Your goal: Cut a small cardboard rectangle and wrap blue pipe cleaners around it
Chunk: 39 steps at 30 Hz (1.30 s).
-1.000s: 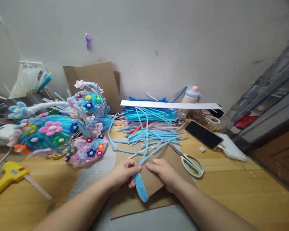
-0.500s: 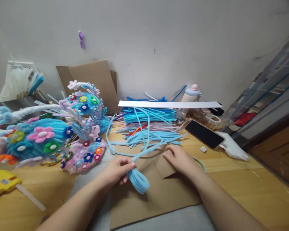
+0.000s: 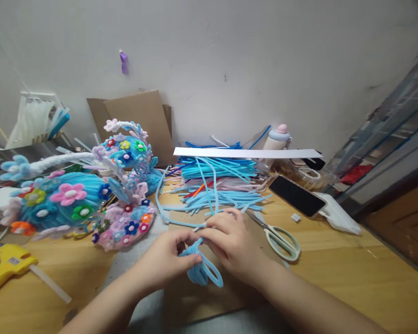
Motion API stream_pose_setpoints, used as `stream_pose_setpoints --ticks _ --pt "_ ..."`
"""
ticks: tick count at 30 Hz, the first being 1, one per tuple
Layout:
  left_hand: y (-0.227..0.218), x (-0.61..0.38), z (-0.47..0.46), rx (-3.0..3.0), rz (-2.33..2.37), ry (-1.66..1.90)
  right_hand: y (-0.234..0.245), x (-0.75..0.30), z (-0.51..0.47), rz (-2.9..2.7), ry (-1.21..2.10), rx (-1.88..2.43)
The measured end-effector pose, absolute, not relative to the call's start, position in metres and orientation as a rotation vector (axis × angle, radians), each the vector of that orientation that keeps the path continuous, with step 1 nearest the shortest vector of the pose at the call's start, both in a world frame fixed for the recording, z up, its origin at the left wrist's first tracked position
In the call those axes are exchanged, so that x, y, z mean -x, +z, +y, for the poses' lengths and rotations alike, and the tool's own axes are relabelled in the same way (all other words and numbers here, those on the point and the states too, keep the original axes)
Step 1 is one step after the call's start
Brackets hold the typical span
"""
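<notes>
A looped bundle of light blue pipe cleaners (image 3: 197, 273) hangs from my left hand (image 3: 172, 255), its thumb and fingers pinching the gathered top. My right hand (image 3: 231, 243) meets it there, fingertips closed on the bundle's upper end. One loop stands apart from the others on the right side. Under both hands lies a brown cardboard sheet (image 3: 191, 304). Scissors with pale green handles (image 3: 284, 243) rest to the right of my right hand. Past my fingers, loose light blue pipe cleaners (image 3: 226, 199) lie in a pile.
On the left stand pipe-cleaner flower ornaments (image 3: 69, 197) and a yellow glue gun (image 3: 12, 264). A white strip (image 3: 247, 152) lies across darker blue pipe cleaners (image 3: 218, 169). To the right are a phone (image 3: 297, 195) and a bottle (image 3: 277, 139). Cardboard (image 3: 139, 123) leans against the wall.
My right hand has left the small cardboard piece and come left onto the bundle's top. The scissors are now uncovered. One loop has spread away from the bundle.
</notes>
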<state>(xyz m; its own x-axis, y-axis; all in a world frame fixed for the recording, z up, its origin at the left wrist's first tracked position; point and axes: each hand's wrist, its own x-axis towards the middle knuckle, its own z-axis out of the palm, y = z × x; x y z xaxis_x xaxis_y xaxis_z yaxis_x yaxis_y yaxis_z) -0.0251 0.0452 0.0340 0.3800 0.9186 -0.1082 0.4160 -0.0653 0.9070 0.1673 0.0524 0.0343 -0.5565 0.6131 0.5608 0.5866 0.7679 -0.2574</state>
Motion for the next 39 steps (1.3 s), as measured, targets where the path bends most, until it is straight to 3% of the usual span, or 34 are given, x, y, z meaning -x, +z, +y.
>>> stream_pose_setpoints --ticks 4,9,16,19,26,39 --pt "0.037 0.024 0.047 -1.592 1.25 0.807 0.022 -0.164 0.053 -2.291 0.127 0.847" --pt "0.042 0.021 0.043 -1.552 1.397 0.901 0.015 -0.159 0.045 -2.07 0.455 1.034" --pt "0.042 0.015 0.038 -1.582 1.399 0.917 0.02 -0.151 0.046 -1.455 1.675 0.999" --pt "0.041 0.017 0.039 -1.418 1.267 0.906 0.019 -0.149 0.044 -1.138 1.931 0.936" --pt "0.033 0.014 0.039 -0.903 0.874 1.005 0.017 -0.151 0.045 -0.777 1.973 0.829" --pt "0.013 -0.001 0.032 -1.334 1.167 0.939 0.011 -0.147 0.04 -0.769 1.858 0.844"
